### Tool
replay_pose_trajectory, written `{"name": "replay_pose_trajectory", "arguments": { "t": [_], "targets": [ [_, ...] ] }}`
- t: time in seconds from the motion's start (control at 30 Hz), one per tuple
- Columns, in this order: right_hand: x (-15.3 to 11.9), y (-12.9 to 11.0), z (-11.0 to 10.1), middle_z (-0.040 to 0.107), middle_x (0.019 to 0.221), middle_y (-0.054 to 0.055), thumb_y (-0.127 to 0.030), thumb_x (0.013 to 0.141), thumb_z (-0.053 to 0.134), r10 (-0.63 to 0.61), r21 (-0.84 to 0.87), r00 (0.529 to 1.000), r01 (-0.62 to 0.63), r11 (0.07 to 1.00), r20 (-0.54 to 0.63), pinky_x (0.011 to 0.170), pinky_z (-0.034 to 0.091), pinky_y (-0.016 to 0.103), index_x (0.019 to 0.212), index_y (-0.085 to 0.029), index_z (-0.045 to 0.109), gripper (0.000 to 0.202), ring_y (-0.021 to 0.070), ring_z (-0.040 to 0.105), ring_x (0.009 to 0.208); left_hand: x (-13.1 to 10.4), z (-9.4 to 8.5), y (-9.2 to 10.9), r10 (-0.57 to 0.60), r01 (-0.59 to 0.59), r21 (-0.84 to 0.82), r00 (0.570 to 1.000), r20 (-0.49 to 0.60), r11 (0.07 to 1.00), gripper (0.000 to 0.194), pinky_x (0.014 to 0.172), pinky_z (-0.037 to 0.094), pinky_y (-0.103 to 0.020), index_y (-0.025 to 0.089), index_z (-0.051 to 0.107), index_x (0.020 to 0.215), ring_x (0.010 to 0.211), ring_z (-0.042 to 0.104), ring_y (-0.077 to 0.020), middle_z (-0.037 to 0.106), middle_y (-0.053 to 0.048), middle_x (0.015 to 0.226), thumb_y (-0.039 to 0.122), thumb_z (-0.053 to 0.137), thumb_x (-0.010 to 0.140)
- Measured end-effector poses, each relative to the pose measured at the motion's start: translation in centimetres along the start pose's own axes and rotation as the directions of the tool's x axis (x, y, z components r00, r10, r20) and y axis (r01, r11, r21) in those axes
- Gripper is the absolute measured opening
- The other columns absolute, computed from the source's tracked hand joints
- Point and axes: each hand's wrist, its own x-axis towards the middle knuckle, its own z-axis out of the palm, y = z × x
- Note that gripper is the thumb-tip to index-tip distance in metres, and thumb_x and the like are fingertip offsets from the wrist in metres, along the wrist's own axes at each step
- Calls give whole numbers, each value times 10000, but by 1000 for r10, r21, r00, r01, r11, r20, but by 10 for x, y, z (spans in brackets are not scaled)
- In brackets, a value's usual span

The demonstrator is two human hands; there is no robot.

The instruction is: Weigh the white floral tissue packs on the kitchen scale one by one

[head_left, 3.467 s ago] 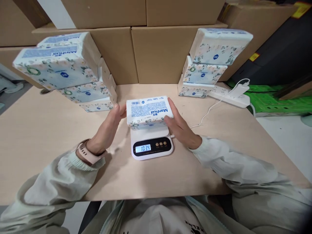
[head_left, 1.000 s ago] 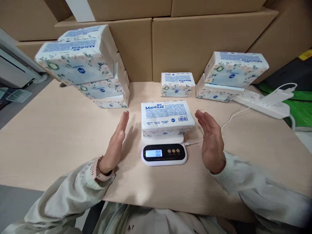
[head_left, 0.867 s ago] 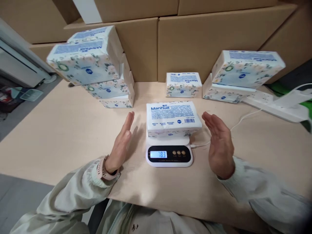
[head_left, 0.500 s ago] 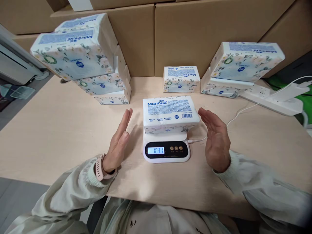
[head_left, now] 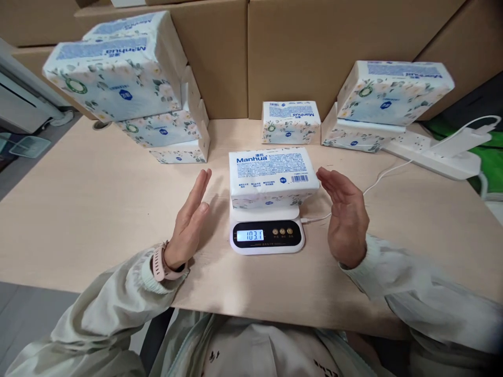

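Observation:
A white tissue pack (head_left: 273, 175) printed "Manhua" lies on the white digital scale (head_left: 267, 250), whose lit display reads 103.1. My left hand (head_left: 188, 220) is held up to the left of the scale, palm inward, fingers stretched, holding nothing. On the other side, my right hand (head_left: 346, 217) is raised with its fingers extended and nothing in it. Its fingertips are close to the pack's right end; whether they touch it is hard to tell.
Tissue packs are stacked at the left (head_left: 118, 89) and the right (head_left: 393, 97). A single pack (head_left: 291, 128) stands between them before cardboard boxes (head_left: 314, 47). A power strip (head_left: 444, 157) and white cable lie at the right.
The whole view has shifted slightly, with everything sitting a little higher in the picture. Both hands, the pack and the display reading look the same.

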Motion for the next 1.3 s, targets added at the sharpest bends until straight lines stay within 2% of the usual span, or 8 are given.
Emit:
{"name": "replay_pose_trajectory", "arguments": {
  "t": [0.2, 0.5, 0.67, 0.83, 0.97, 1.1, 1.17, 1.3],
  "targets": [
    [1, 1, 0, 648, 1581, -39, -485, 1098, 496, -7, 8, 1000, 7, 1000, -7, 1356, 388, 610, 1520, -436, 594, 436, 284, 547, 1547, 0, 1, 2, -16, 16, -12, 1000, -4, 1000, 509, 1426, 206, -495, 461, 490, 1633, 1673, 305, -269, 411, 56, 1745, 433, 552, 1129],
    [0, 3, -1, 654, 1577, -18, -509, 1096, 473, -4, -5, 1000, 4, 1000, -2, 1359, 384, 616, 1523, -414, 592, 454, 288, 546, 1546, 1, 5, 1, -124, 115, -105, 989, -84, 988, 467, 1405, 219, -588, 347, 646, 1532, 1587, 461, -323, 565, -43, 1632, 482, 638, 1085],
    [1, 0, 1, 655, 1573, 3, -543, 1083, 480, 39, -41, 999, -40, 998, -14, 1350, 386, 643, 1519, -408, 587, 469, 312, 542, 1548, 2, 4, 1, -141, 131, -96, 984, -107, 987, 522, 1403, 196, -609, 309, 646, 1540, 1593, 446, -347, 577, -80, 1620, 528, 651, 1066],
    [1, 3, 1, 656, 1575, 3, -534, 1094, 477, -1, -9, 1000, 0, 1000, -24, 1350, 383, 610, 1521, -416, 592, 458, 310, 556, 1537, 3, 4, 2, -162, 151, -87, 978, -130, 985, 599, 1396, 215, -609, 264, 647, 1544, 1596, 437, -368, 571, -112, 1625, 588, 662, 1040],
    [2, 2, 1, 654, 1580, -9, -521, 1103, 471, -13, -29, 1000, 12, 1000, -26, 1337, 409, 574, 1525, -431, 591, 448, 291, 573, 1523, 3, 2, 0, -148, 143, -48, 982, -120, 989, 600, 1399, 229, -580, 263, 609, 1579, 1603, 437, -339, 558, -97, 1638, 598, 575, 1083],
    [3, -3, 2, 667, 1566, 28, -551, 1102, 467, -9, -49, 999, 7, 999, -46, 1327, 419, 593, 1520, -371, 601, 474, 282, 592, 1505, 2, 0, -1, -97, 95, -26, 988, -120, 995, 571, 1395, 249, -571, 261, 586, 1596, 1594, 456, -326, 533, -83, 1660, 567, 501, 1122],
    [2, -6, 4, 682, 1546, 50, -573, 1093, 487, 37, -30, 997, -38, 999, -64, 1316, 434, 591, 1494, -348, 622, 479, 278, 613, 1481, 0, 1, 4, -97, 91, -49, 987, -125, 995, 538, 1391, 264, -568, 271, 621, 1568, 1589, 465, -326, 544, -73, 1654, 549, 515, 1120],
    [-2, -14, 6, 689, 1534, 67, -599, 1068, 545, 255, 9, 965, -255, 967, -53, 1308, 443, 598, 1447, -332, 649, 475, 284, 623, 1470, -5, 12, 21, -158, 143, -157, 984, -87, 977, 449, 1375, 327, -555, 323, 684, 1503, 1605, 444, -312, 555, -19, 1650, 491, 530, 1117]
  ]
}}
